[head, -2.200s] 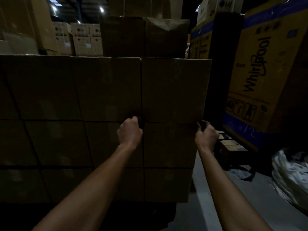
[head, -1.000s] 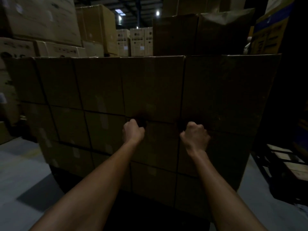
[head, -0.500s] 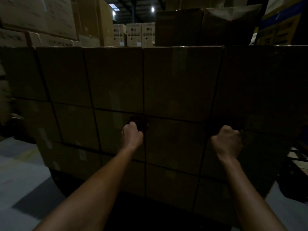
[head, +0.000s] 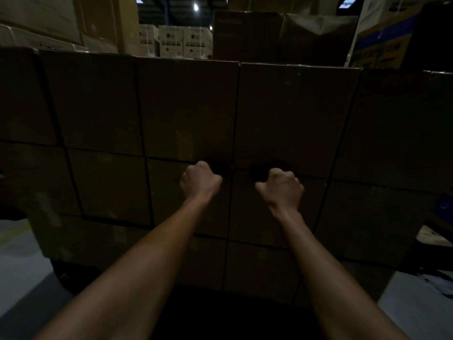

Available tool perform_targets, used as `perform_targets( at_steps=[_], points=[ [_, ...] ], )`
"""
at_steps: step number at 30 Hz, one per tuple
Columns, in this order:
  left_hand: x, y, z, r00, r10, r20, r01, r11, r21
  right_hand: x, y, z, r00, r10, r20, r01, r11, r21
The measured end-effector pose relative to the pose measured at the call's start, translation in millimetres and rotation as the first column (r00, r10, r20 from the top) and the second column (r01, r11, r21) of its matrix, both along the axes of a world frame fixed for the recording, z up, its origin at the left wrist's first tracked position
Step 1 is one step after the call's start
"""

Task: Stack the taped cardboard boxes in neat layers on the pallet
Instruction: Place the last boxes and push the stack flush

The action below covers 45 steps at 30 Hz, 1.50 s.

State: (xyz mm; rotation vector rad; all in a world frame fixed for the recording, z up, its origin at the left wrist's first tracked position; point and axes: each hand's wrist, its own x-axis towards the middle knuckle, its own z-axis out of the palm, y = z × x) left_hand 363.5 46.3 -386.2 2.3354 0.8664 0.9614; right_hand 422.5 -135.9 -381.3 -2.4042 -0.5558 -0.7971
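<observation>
grey concrete floor (head: pixel 19 263) carries a dim stack of cardboard boxes (head: pixel 188 111) in layers; the base beneath is hidden in shadow.

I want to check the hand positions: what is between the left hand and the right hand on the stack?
In the head view, only box cardboard and the dark vertical seam lie between the left hand and the right hand.

Printed cartons (head: pixel 184 41) behind; ceiling lamp (head: pixel 195 6).

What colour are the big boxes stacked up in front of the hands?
Plain brown cardboard boxes, looking very dark in the dim light; the head view shows them.
</observation>
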Motion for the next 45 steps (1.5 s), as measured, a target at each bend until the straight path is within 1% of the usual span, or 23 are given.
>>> perform_targets(
  at_steps=[5,8,11,13,16,19,21,23,25,27,29,30,31,32,33,34,36,37,38,39,41,43,45],
  points=[
    [-3.2,6.4,5.6,1.0,-0.027,-0.001,0.027,1.0,0.013,-3.6,22.7,4.7,0.996,-0.082,-0.036,0.079,0.995,-0.058],
    [-9.3,8.3,8.4,0.995,-0.097,-0.013,0.098,0.995,0.028,-7.4,24.6,1.8,0.993,-0.112,-0.03,0.111,0.992,-0.054],
    [-23.3,11.8,-16.6,0.987,-0.14,-0.083,0.146,0.988,0.06,-15.4,24.6,-17.1,0.991,-0.123,-0.061,0.117,0.989,-0.086],
    [-32.7,14.4,-52.8,0.968,-0.145,-0.204,0.158,0.986,0.048,-20.8,24.4,-40.6,0.984,-0.117,-0.138,0.093,0.981,-0.169],
    [-39.4,17.9,-106.0,0.902,-0.215,-0.375,0.189,0.976,-0.107,-26.5,27.3,-76.3,0.941,-0.116,-0.318,0.022,0.959,-0.284],
    [-34.6,21.5,-144.4,0.813,-0.314,-0.49,0.225,0.946,-0.232,-26.5,29.0,-105.0,0.838,-0.111,-0.535,-0.083,0.942,-0.326],
    [-31.4,19.3,-160.5,0.773,-0.353,-0.526,0.251,0.933,-0.257,-22.3,27.4,-120.1,0.776,-0.116,-0.62,-0.123,0.936,-0.329],
    [-23.7,20.1,-177.0,0.8,-0.375,-0.469,0.283,0.924,-0.257,-16.9,24.8,-133.9,0.723,-0.14,-0.676,-0.158,0.92,-0.36],
    [-16.0,19.0,-187.9,0.853,-0.431,-0.293,0.332,0.883,-0.331,-11.6,23.7,-145.6,0.665,-0.157,-0.731,-0.178,0.916,-0.359],
    [-8.9,18.5,-194.5,0.886,-0.448,-0.12,0.355,0.821,-0.446,-7.6,23.4,-153.8,0.642,-0.183,-0.744,-0.17,0.913,-0.371],
    [-3.3,19.5,-198.3,0.903,-0.421,0.087,0.384,0.7,-0.603,-7.6,24.1,-157.0,0.645,-0.208,-0.735,-0.165,0.902,-0.399],
    [-2.0,19.2,-197.8,0.897,-0.388,0.21,0.419,0.598,-0.683,-7.4,25.1,-158.9,0.642,-0.214,-0.736,-0.16,0.902,-0.402],
    [0.3,19.7,-198.3,0.893,-0.362,0.268,0.437,0.547,-0.715,-6.5,25.5,-160.0,0.645,-0.211,-0.735,-0.158,0.904,-0.398],
    [0.0,19.0,-196.9,0.886,-0.344,0.311,0.456,0.527,-0.717,-7.4,25.6,-160.9,0.653,-0.211,-0.728,-0.162,0.9,-0.406],
    [0.1,19.4,-200.0,0.891,-0.354,0.284,0.444,0.552,-0.706,-9.4,25.6,-160.6,0.667,-0.207,-0.715,-0.168,0.894,-0.416],
    [1.9,18.6,-202.0,0.889,-0.337,0.311,0.452,0.528,-0.719,-10.7,25.9,-160.2,0.687,-0.203,-0.698,-0.16,0.895,-0.417],
    [-3.3,14.8,-199.8,0.903,-0.314,0.295,0.427,0.56,-0.71,-14.6,28.9,-158.1,0.731,-0.162,-0.663,-0.126,0.923,-0.364],
    [-7.3,12.9,-197.2,0.911,-0.346,0.224,0.403,0.634,-0.66,-18.5,31.8,-153.7,0.77,-0.117,-0.627,-0.113,0.942,-0.315],
    [-14.4,11.7,-193.7,0.914,-0.375,0.153,0.383,0.676,-0.63,-21.8,35.3,-149.3,0.805,-0.086,-0.587,-0.119,0.946,-0.301],
    [-17.8,13.4,-194.5,0.911,-0.411,0.014,0.342,0.739,-0.581,-25.3,38.5,-144.5,0.84,-0.064,-0.539,-0.143,0.932,-0.333],
    [-31.6,25.1,-194.9,0.894,-0.368,-0.254,0.238,0.873,-0.426,-32.6,49.7,-131.9,0.917,-0.039,-0.396,-0.125,0.916,-0.381],
    [-50.7,46.2,-185.2,0.901,-0.258,-0.349,0.145,0.936,-0.32,-41.2,66.9,-116.7,0.983,0.014,-0.184,-0.089,0.908,-0.408],
    [-66.6,79.5,-180.1,0.923,-0.125,-0.363,0.012,0.955,-0.298,-51.6,87.7,-102.0,0.997,0.075,-0.036,-0.083,0.906,-0.415]
  ],
)
